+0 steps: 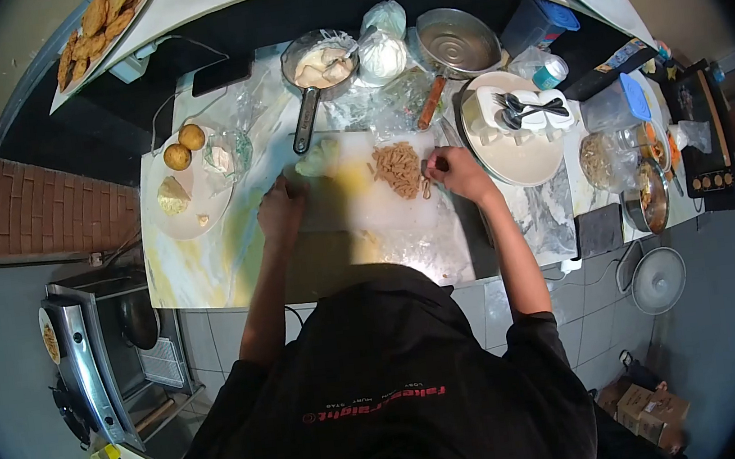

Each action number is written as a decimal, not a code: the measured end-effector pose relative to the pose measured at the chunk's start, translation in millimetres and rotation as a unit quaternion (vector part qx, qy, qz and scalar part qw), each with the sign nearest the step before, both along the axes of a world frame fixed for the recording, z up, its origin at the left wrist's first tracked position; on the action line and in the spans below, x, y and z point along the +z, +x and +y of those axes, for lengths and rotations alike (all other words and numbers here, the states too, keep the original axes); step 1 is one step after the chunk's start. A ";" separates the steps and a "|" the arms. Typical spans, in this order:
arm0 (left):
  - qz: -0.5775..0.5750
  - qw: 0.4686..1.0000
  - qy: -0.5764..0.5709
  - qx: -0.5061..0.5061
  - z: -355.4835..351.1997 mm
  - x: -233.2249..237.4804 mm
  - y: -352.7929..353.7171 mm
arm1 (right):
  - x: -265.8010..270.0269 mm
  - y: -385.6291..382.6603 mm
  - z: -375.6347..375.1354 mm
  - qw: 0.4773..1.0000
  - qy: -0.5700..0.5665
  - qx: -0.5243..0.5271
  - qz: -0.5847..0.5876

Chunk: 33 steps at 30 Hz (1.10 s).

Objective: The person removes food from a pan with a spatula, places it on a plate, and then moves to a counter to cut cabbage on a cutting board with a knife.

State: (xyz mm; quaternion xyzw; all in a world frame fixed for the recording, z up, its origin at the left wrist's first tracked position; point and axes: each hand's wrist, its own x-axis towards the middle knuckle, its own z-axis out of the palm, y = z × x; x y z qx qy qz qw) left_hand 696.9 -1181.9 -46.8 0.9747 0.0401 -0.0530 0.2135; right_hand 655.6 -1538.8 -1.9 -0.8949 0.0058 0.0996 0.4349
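Observation:
A white cutting board (389,216) lies on the marbled table in front of me. On its right half is a pile of thin brown strips (397,170). A pale green vegetable piece (317,159) sits near its upper left. My left hand (281,207) is at the board's left edge, its fingers in shadow and hard to make out. Beside the strips, at the right edge, my right hand (459,172) has its fingers curled together. What they hold, if anything, does not show. A few loose strips lie close to these fingers.
Beyond the board stand a pan with pale food (324,67) and another pan (459,42). To the left is a plate (196,217) with round potatoes and a cabbage piece. A large plate (527,161) on the right bears white containers and black-handled cutlery.

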 end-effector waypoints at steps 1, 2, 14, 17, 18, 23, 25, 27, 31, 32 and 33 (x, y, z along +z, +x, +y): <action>0.000 1.000 0.002 -0.001 -0.6 0.8 0.4 | -0.6 2.4 -0.7 1.000 0.000 -0.002 0.000; 0.000 1.000 0.003 -0.003 -0.7 1.8 0.6 | -1.7 5.4 -0.4 1.000 0.000 -0.023 -0.006; -0.003 1.000 -0.021 -0.011 -2.7 10.4 -1.5 | -18.4 4.5 -0.6 0.987 0.037 -0.071 -0.137; -0.012 1.000 -0.019 -0.003 -4.0 12.2 -2.6 | -33.1 -3.5 -2.5 0.970 0.175 -0.080 -0.151; -0.011 1.000 -0.023 -0.004 -3.3 11.1 -2.4 | -28.0 -8.6 -1.1 0.970 0.152 -0.099 -0.164; -0.005 1.000 -0.022 -0.002 -2.7 10.9 -2.4 | -5.8 -37.7 -0.2 0.991 -0.037 -0.036 -0.124; -0.005 1.000 -0.027 -0.010 -3.1 12.4 -2.3 | 1.0 -45.0 8.8 0.979 -0.120 0.016 -0.166; 0.000 1.000 -0.022 -0.012 -2.7 11.1 -1.6 | 5.8 -45.5 17.6 0.987 -0.114 0.002 -0.112; 0.007 1.000 -0.018 0.002 -3.1 10.2 -0.5 | -4.8 -39.8 24.3 0.981 -0.136 -0.010 -0.141; 0.006 1.000 -0.017 0.002 -2.8 10.4 -0.5 | -10.2 -37.2 24.7 0.983 -0.108 -0.024 -0.146; 0.003 1.000 -0.019 0.002 -2.6 10.9 -1.0 | -12.2 -35.1 25.4 0.983 -0.107 -0.023 -0.147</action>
